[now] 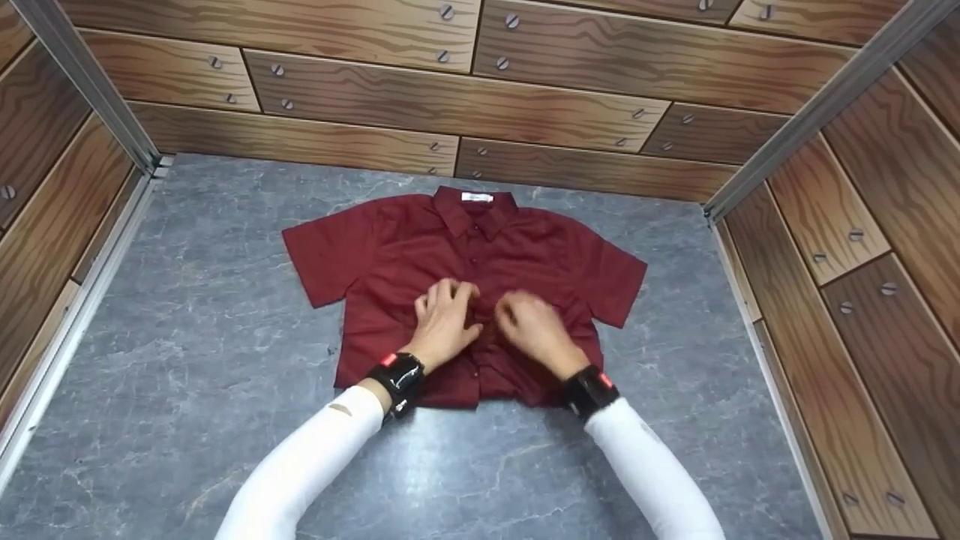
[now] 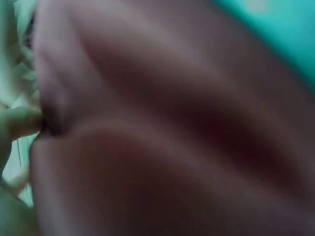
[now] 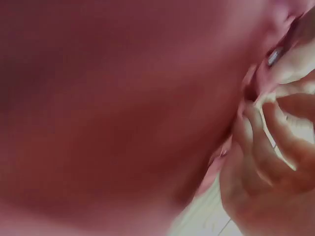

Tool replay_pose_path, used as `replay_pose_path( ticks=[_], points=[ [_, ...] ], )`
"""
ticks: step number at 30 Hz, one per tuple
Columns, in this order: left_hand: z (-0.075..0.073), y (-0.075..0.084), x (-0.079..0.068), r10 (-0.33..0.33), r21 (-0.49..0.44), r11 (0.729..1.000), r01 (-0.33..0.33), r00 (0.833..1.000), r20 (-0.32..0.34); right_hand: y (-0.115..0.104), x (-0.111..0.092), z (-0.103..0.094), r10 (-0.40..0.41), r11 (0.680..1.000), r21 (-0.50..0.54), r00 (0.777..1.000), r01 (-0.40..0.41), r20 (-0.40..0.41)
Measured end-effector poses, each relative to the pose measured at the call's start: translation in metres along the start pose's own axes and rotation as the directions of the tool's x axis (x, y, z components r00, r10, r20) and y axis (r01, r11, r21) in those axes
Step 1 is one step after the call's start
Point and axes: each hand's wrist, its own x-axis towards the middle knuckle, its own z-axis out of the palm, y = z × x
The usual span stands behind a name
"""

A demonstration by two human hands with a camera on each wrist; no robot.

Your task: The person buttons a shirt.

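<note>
A dark red short-sleeved button-up shirt [image 1: 405, 255] lies front up with its collar at the far side. My left hand [image 1: 444, 319] is over the middle of its front, fingers bent, thumb apart from them in the head view. In the left wrist view a fingertip [image 2: 29, 122] meets puckered cloth. Across the button strip my right hand [image 1: 536, 330], blurred, has its fingers curled. Seen from the right wrist, fingers [image 3: 261, 147] pinch the raised cloth [image 3: 248, 91] by the strip. My hands partly hide the buttons between them.
The shirt lies on a grey marbled tabletop [image 1: 225, 337]. Wood-patterned panels [image 1: 360, 90] rise behind it and on both sides, with metal rails [image 1: 810, 109] along the corners. A black band [image 1: 592, 391] circles each wrist, below white sleeves [image 1: 315, 457].
</note>
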Motion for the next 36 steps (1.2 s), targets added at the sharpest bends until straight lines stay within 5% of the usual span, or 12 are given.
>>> replay_pose_path(
  ticks=[2,5,9,12,19,22,26,31,36],
  points=[
    [0.001,-0.003,0.000,0.032,0.065,0.997,-0.031,0.999,-0.017,0.006,0.013,-0.003,0.011,0.997,-0.072,1.000,-0.013,-0.024],
    [0.002,-0.007,-0.002,-0.021,0.114,0.993,0.011,0.996,0.085,0.011,0.032,-0.002,0.071,0.995,-0.079,0.991,-0.063,0.110],
    [0.002,-0.012,-0.010,-0.106,0.195,0.979,0.062,0.968,0.228,0.014,0.049,0.006,0.203,0.979,-0.094,0.907,-0.180,0.369],
    [0.000,-0.013,-0.013,-0.091,0.246,0.969,0.017,0.953,0.290,0.015,0.057,0.011,0.269,0.961,-0.169,0.866,-0.217,0.421],
    [-0.006,-0.016,-0.014,-0.031,0.369,0.924,-0.103,0.940,0.339,0.017,0.067,0.011,0.243,0.968,-0.167,0.873,-0.188,0.423],
    [-0.008,-0.020,-0.017,-0.004,0.390,0.911,-0.134,0.942,0.335,0.024,0.064,0.007,0.201,0.979,-0.113,0.917,-0.172,0.344],
    [-0.018,-0.037,-0.017,0.022,0.334,0.935,-0.115,0.963,0.269,0.044,0.046,-0.008,0.225,0.969,-0.152,0.955,-0.197,0.195],
    [-0.048,-0.086,-0.009,-0.037,0.303,0.953,-0.018,0.984,0.175,0.080,0.006,-0.026,0.330,0.935,-0.206,0.920,-0.288,0.211],
    [-0.075,-0.124,0.000,-0.166,0.311,0.947,0.081,0.952,0.257,0.110,-0.019,-0.029,0.380,0.924,-0.158,0.874,-0.347,0.304]
  ],
)
